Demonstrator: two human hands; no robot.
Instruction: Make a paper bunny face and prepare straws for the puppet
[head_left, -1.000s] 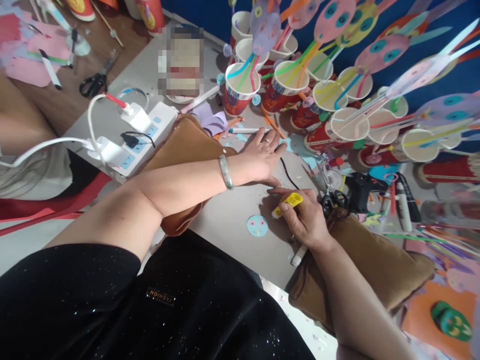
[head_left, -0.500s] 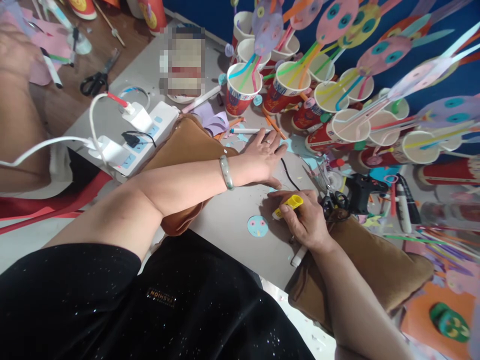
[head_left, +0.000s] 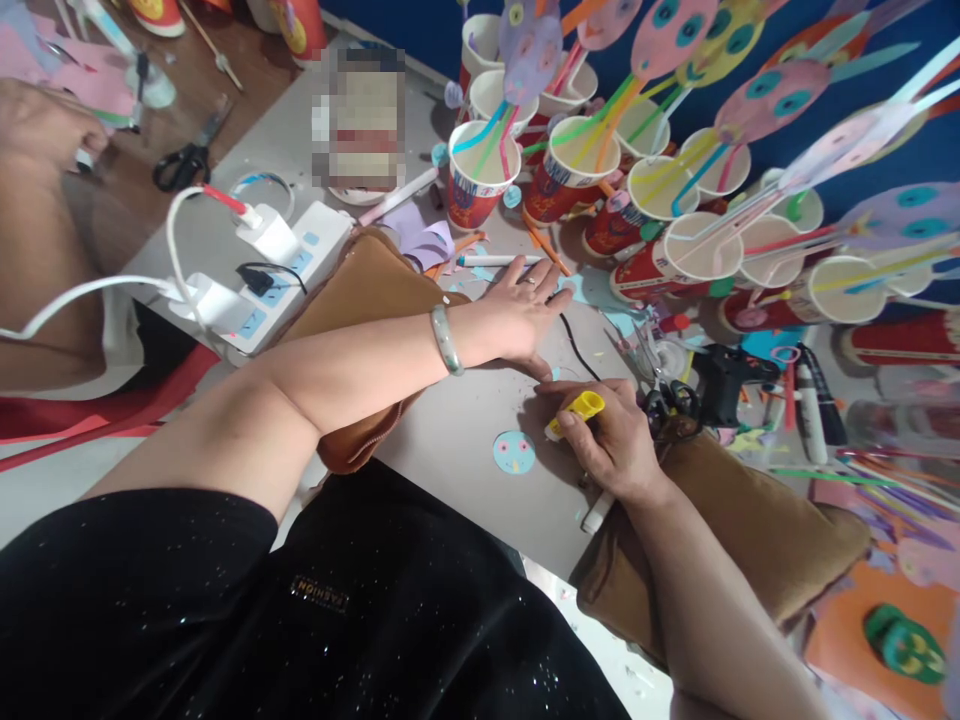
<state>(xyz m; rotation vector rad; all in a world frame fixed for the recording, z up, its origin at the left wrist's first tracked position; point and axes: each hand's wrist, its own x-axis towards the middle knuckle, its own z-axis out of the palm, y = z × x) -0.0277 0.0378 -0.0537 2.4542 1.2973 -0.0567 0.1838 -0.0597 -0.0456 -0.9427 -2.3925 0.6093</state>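
My left hand (head_left: 525, 305) lies palm down with fingers spread on the grey table, its fingertips near a white pen (head_left: 499, 261) and blue paper scraps. Between thumb and fingers of my right hand (head_left: 611, 435) is a yellow hollow-ended cap (head_left: 586, 404), with a whitish part at its lower end. A white marker-like stick (head_left: 598, 512) pokes out beneath that hand; whether the hand grips it is hidden. Just left of my right hand, a round light-blue paper face (head_left: 514, 452) with pink eyes and a small mouth rests flat.
Paper cups (head_left: 484, 190) with straws and paper faces crowd the back. Scissors (head_left: 670, 395) and markers (head_left: 812, 410) are at right. Brown cushions (head_left: 750, 530) flank the table's front. A power strip (head_left: 300, 260) and a co-worker's hand (head_left: 45, 125) are left.
At the far left, the co-worker's hand has moved down and right over the white marker there. My two hands keep nearly the same pose; the view shifts slightly.
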